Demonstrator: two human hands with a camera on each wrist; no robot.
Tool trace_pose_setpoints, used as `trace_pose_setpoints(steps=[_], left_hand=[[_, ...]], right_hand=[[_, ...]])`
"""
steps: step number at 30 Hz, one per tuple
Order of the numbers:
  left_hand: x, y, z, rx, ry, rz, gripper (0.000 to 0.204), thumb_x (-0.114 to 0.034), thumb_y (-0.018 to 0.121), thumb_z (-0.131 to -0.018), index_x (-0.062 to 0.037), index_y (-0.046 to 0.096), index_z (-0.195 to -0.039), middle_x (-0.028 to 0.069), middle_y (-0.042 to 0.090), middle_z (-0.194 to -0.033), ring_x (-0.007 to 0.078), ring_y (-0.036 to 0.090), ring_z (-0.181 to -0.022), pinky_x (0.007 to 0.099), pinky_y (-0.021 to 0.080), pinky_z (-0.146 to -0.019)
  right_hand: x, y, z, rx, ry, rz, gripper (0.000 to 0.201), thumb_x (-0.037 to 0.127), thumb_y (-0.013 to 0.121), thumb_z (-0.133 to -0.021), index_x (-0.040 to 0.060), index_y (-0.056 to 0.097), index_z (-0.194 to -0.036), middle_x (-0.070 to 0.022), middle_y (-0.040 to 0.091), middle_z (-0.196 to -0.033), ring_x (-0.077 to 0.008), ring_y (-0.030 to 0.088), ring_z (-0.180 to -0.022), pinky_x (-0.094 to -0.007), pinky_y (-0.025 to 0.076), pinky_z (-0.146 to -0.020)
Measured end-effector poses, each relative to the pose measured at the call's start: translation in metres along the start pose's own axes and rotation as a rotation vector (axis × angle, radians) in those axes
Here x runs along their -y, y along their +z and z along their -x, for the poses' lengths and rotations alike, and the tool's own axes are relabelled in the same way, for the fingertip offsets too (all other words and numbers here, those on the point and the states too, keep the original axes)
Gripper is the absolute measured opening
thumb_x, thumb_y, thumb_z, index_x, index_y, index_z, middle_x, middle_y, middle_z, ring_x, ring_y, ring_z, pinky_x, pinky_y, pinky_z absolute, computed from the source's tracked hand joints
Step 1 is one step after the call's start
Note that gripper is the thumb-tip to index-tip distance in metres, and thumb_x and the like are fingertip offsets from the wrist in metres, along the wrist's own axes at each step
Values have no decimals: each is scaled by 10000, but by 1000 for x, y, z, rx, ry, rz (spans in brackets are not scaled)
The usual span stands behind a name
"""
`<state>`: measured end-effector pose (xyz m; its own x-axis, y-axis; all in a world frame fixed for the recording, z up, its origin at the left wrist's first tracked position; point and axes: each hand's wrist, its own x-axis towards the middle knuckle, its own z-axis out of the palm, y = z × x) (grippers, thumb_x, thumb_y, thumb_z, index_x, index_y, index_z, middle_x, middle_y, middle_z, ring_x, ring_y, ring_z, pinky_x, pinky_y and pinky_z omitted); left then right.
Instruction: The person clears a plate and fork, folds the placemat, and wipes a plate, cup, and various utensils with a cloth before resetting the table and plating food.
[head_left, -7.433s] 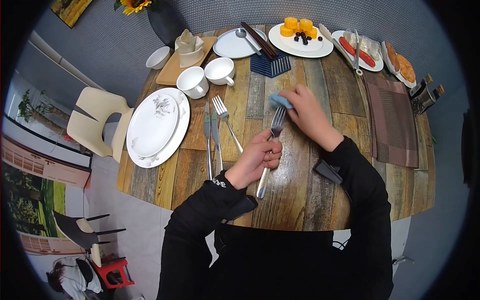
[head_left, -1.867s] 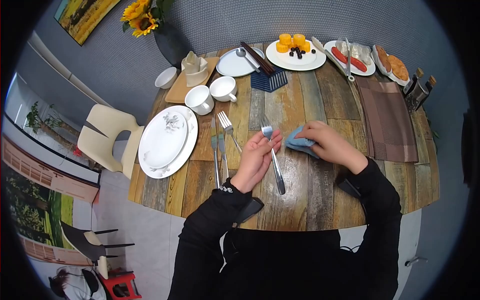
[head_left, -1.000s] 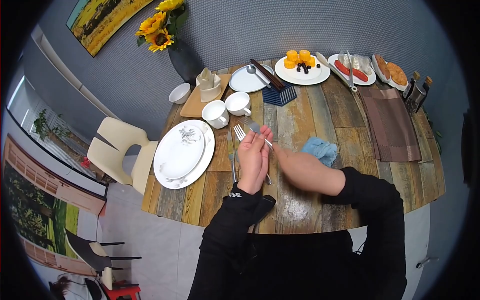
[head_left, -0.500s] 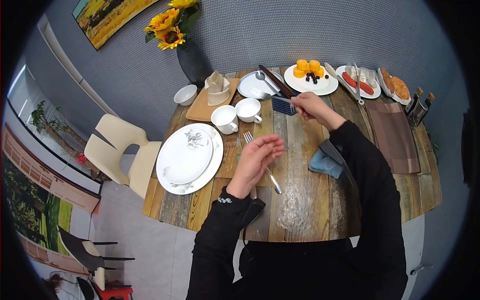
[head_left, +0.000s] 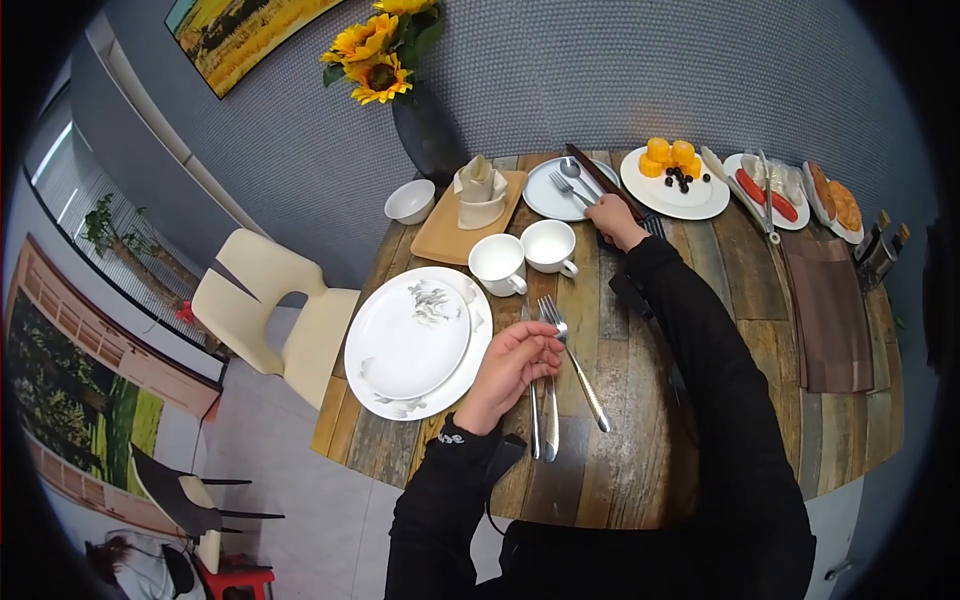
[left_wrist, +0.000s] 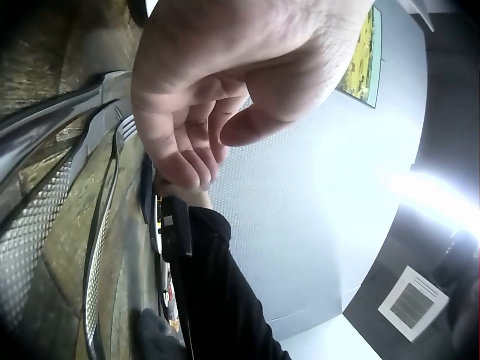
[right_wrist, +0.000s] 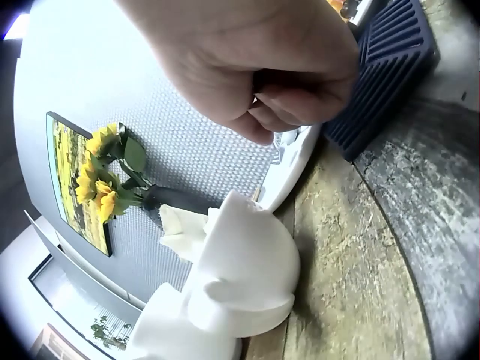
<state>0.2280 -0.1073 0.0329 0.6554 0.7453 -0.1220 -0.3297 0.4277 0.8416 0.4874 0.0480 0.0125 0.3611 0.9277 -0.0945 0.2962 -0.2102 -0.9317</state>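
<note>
**Close quarters at the far end of the reach**

The person's right hand pinches a shiny, silver metal fork by the handle, with the tines pointing away from the fingers, over a shallow, pale blue-white plate. Whether the tines touch the plate or stay just above it, I cannot tell.

The likeliest trouble is crowding. A silver metal spoon lies just past the tines, and long, dark brown wooden chopsticks run beyond the fingers. Released early or at a slant, the fork could knock the spoon or settle across it; too far forward, the knuckles could roll the chopsticks. A low swing back toward the left hand might clip the nearer glossy white round cup, since its handle juts out between the hands.

That left hand holds nothing. Its fingers are loosely curled, above a second silver fork with a textured handle and two slim silver knives; dropping carelessly, it could push them askew.

As for the pinched fork, its head looks bright and polished, narrowing to a slim neck. Most of its handle is hidden by the right hand, so any pattern there cannot be made out.
</note>
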Motion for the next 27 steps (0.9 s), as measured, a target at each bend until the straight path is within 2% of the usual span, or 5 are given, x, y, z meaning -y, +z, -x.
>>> trace_pose_setpoints(steps=[4, 6, 16, 23, 27], left_hand=[[1, 0, 1, -11, -6, -9, 153, -46, 416, -867, 7, 501, -984, 84, 577, -844, 136, 569, -713, 248, 480, -647], [1, 1, 2, -21, -3, 2, 148, -48, 419, -867, 4, 504, -976, 81, 575, -833, 136, 565, -704, 247, 474, -643], [4, 0, 4, 10, -19, 54, 159, -60, 418, -865, 3, 511, -977, 60, 559, -817, 115, 543, -691, 241, 463, -652], [4, 0, 4, -16, -24, 18, 156, -55, 419, -861, 2, 512, -972, 58, 558, -809, 112, 542, -688, 237, 461, -645], [5, -5, 3, -15, -15, 66, 149, -48, 421, -858, 3, 513, -963, 67, 561, -799, 124, 544, -684, 244, 461, -643]], right_hand=[[-2, 6, -9, -44, -85, 109, 151, 120, 521, -717, -10, 467, -663, -52, 428, -500, -134, 379, -341, -300, 261, -306], [-3, 10, -15, -68, -98, 75, 225, 108, 492, -700, -110, 512, -651, -142, 496, -506, -251, 490, -364, -375, 346, -326], [31, 5, -4, 136, 2, 456, 173, 75, 474, -720, -86, 510, -668, -148, 539, -540, -220, 528, -399, -326, 426, -348], [23, 9, -7, -21, -136, 618, 203, 23, 433, -733, -123, 455, -872, -209, 587, -657, -278, 576, -447, -355, 448, -361], [9, 11, -15, -93, -253, 838, 226, 73, 418, -759, -72, 455, -928, -234, 601, -797, -326, 614, -659, -399, 488, -563]])
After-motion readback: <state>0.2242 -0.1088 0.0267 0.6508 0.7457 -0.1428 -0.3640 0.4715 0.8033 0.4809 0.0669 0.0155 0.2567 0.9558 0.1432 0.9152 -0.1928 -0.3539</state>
